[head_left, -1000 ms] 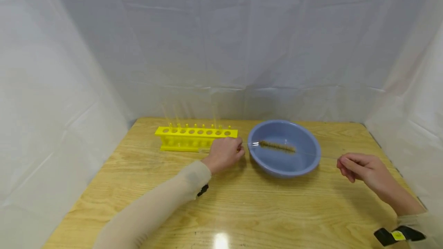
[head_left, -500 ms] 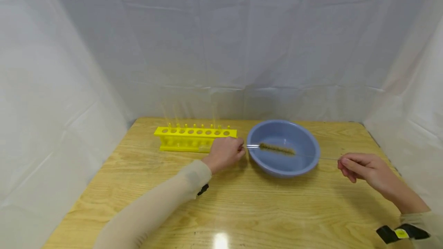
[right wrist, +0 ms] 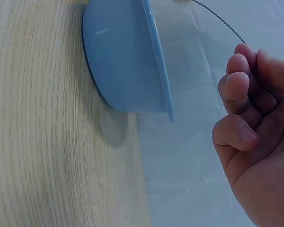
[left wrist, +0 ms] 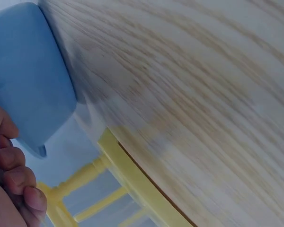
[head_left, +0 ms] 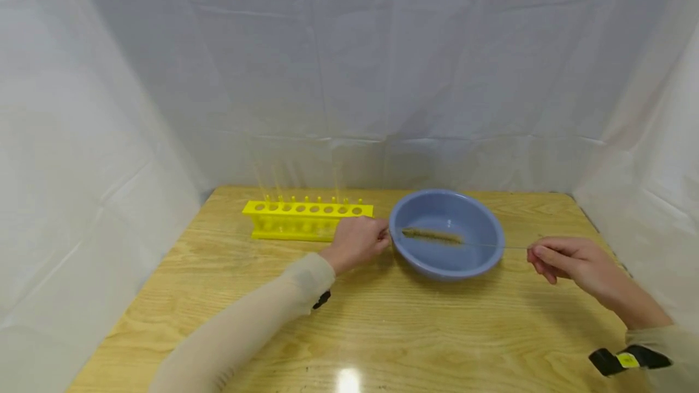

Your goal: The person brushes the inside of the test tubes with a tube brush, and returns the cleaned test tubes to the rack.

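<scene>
My left hand [head_left: 357, 241], fingers curled, grips a clear test tube beside the blue basin's left rim; the tube hardly shows now, mostly hidden by the hand. Over the basin [head_left: 448, 273] lies a test tube brush [head_left: 432, 235], its brown bristles blurred and their tip pointing at the left hand. On the right, my right hand [head_left: 570, 262] pinches the end of the brush's thin wire handle between thumb and forefinger. The right wrist view shows this twisted wire [right wrist: 222, 21] running from the fingertips, the other fingers loosely bent.
A yellow test tube rack [head_left: 295, 213] stands behind and left of the left hand, with a few clear tubes or rods [head_left: 277, 181] rising from it. The wooden table [head_left: 415, 332] is enclosed by white sheeting [head_left: 349, 77] at the back and sides.
The brush and right hand have shifted slightly left, bringing the bristle tip closer to the left hand. The tube's mouth, visible before at the basin's rim, hardly shows now. The left hand stays nearly still.
</scene>
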The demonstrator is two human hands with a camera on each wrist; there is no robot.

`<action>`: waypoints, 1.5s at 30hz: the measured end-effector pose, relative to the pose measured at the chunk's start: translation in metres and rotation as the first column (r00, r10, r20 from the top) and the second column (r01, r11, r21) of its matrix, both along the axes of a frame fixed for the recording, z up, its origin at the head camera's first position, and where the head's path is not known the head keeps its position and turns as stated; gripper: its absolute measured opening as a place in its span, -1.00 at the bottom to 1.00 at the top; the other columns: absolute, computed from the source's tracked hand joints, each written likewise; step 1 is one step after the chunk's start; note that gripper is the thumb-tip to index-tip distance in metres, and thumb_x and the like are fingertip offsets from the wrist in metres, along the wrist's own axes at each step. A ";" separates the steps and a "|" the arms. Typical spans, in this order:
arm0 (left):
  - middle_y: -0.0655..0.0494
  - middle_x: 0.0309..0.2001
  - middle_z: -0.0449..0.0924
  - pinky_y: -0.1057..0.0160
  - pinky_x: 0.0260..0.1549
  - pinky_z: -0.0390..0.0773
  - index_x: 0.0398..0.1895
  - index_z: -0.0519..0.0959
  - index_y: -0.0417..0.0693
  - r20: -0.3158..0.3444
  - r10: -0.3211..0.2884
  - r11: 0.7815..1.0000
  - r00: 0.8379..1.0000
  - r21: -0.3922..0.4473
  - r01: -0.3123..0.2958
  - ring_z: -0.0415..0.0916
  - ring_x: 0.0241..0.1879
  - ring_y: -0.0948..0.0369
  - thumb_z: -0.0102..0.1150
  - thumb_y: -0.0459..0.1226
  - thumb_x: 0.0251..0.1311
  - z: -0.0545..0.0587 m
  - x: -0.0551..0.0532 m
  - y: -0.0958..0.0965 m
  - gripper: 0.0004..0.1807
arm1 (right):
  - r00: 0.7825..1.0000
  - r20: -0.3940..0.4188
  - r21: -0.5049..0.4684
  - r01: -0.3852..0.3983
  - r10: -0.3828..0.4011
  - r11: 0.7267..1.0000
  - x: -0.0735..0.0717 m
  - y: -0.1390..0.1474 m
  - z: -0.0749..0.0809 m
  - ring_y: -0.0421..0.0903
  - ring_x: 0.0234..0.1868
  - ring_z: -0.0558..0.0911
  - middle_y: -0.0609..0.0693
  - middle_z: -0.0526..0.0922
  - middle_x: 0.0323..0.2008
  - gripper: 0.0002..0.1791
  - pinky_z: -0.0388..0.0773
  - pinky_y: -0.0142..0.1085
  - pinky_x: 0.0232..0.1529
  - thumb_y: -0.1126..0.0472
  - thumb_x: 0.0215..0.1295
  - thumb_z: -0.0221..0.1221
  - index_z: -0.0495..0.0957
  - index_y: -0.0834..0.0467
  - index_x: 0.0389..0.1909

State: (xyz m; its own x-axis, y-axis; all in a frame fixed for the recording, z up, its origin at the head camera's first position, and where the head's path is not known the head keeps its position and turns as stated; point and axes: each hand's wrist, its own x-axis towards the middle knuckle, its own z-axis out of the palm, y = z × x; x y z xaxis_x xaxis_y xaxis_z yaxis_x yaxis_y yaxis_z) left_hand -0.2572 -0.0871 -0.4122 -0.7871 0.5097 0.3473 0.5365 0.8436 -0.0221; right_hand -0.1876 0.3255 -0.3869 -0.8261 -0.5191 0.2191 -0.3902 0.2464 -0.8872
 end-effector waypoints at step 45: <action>0.31 -0.61 0.47 0.35 -0.74 0.29 -0.44 0.53 0.15 0.081 -0.009 0.995 0.997 -0.099 0.017 0.38 -0.66 0.34 0.13 -0.01 0.34 0.028 0.019 0.044 -0.77 | 0.998 -0.032 0.120 0.064 -0.061 0.991 -0.033 -0.096 0.002 -0.05 -0.58 0.48 0.14 0.56 -0.51 -0.62 0.49 -0.26 -0.52 0.08 0.56 0.01 0.62 0.29 -0.26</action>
